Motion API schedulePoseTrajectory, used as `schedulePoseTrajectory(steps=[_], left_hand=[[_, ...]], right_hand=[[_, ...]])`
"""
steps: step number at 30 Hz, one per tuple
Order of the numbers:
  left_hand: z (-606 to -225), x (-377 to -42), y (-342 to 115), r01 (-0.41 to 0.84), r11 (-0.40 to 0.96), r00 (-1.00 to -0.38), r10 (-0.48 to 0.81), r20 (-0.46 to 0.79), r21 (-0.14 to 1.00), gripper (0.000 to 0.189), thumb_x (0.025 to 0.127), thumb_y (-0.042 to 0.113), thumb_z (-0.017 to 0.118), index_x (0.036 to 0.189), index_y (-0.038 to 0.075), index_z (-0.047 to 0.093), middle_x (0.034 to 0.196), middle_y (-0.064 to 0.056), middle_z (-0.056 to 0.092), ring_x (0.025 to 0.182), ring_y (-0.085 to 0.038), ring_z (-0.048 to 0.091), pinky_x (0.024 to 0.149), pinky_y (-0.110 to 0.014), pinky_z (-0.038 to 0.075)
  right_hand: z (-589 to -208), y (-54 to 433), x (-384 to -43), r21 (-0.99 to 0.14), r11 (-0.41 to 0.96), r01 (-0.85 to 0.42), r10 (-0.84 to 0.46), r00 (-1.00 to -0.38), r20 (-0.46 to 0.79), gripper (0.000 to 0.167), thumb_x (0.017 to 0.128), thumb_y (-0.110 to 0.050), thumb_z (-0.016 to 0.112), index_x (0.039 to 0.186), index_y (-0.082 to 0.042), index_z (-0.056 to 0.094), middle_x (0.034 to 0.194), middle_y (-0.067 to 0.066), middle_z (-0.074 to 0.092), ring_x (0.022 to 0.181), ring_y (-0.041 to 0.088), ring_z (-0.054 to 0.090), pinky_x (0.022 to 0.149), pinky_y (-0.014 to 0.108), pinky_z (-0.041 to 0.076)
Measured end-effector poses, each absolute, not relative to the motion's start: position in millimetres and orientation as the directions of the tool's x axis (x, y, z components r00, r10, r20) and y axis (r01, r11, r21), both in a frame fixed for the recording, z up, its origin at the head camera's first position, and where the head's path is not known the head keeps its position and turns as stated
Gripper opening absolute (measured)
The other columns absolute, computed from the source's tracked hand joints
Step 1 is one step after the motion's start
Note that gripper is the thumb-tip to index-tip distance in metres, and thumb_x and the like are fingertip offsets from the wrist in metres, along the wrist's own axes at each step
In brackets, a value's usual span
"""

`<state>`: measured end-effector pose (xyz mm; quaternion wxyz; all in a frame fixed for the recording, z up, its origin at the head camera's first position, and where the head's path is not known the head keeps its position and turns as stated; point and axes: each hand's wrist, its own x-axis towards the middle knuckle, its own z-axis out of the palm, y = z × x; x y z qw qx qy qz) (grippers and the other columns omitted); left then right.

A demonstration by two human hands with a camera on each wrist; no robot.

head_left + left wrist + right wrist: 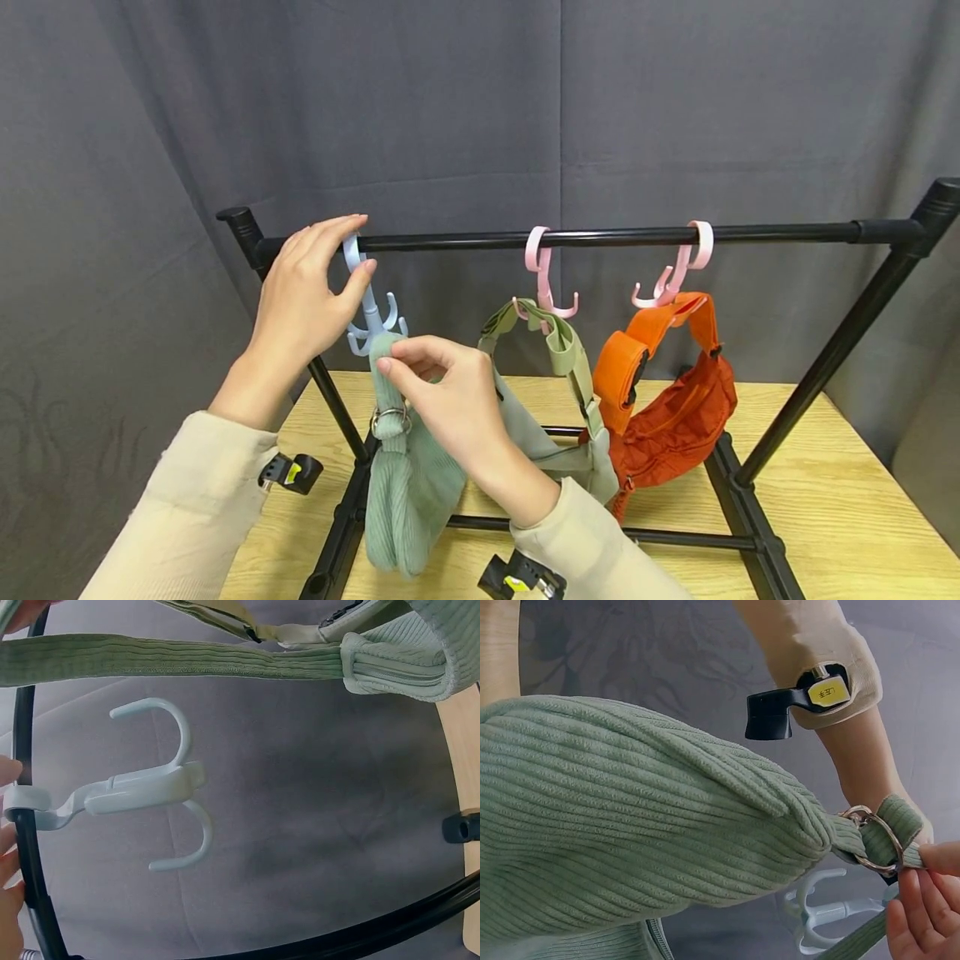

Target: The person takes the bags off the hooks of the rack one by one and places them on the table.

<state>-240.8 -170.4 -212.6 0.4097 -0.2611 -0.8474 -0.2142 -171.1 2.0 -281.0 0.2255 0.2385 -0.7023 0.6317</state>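
Note:
My left hand [303,287] is at the left end of the black rod, with thumb and fingers about the top of a light blue rotating hook hanger [371,312]. The left wrist view shows the hanger [142,789] with its curved prongs bare on the visible side. Between thumb and fingers, my right hand [453,392] pinches the strap [385,375] of a sage green corduroy bag [408,500], just below the hanger's prongs. The right wrist view shows the pinch beside the strap's metal rings [881,844]. The bag [645,817] hangs down from this strap.
A black rack with a top rod [450,242] stands on a wooden table [847,500]. Two pink hook hangers [546,283] hang along the rod. One carries a pale green bag [577,458], the other an orange bag [675,425]. A grey curtain [465,108] is behind.

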Motion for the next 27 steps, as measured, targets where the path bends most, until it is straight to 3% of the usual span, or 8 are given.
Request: schedulePoseTrajectory(steps=[8,15,27], left_hand=[[-215.3,-235.6,-170.2,0.651,0.75,-0.43,0.235,0.872,0.119,0.038,0.092,0.012,0.066,0.13,0.007,0.065,0.134,-0.006,0.061,0.129,-0.027,0.05,0.11,-0.04,0.035],[-224.9,-214.2,-167.1,0.752,0.644,-0.319,0.174,0.931,0.137,0.028,0.089,0.008,0.067,0.116,0.005,0.072,0.12,-0.008,0.068,0.113,-0.031,0.059,0.1,-0.041,0.043],[-241.9,-184.1,-178.8,0.777,0.618,-0.295,0.195,0.935,0.117,0.031,0.096,0.027,0.057,0.112,0.006,0.074,0.114,-0.008,0.07,0.102,-0.031,0.062,0.092,-0.031,0.043]], right_hand=[[-283.2,2.5,-171.8,-0.781,0.104,-0.616,-0.04,-0.787,0.616,0.009,0.085,-0.012,0.078,0.093,-0.006,0.077,0.078,0.0,0.072,0.068,0.006,0.063,0.067,0.025,0.053],[-285.4,2.3,-170.8,-0.782,0.098,-0.616,-0.043,-0.788,0.615,0.01,0.086,-0.013,0.078,0.093,-0.006,0.077,0.078,0.0,0.072,0.067,0.007,0.063,0.067,0.026,0.054],[-286.0,3.0,-171.8,-0.776,0.108,-0.622,-0.037,-0.782,0.622,0.009,0.086,-0.012,0.078,0.093,-0.006,0.077,0.079,-0.001,0.072,0.067,0.006,0.063,0.067,0.026,0.054]])
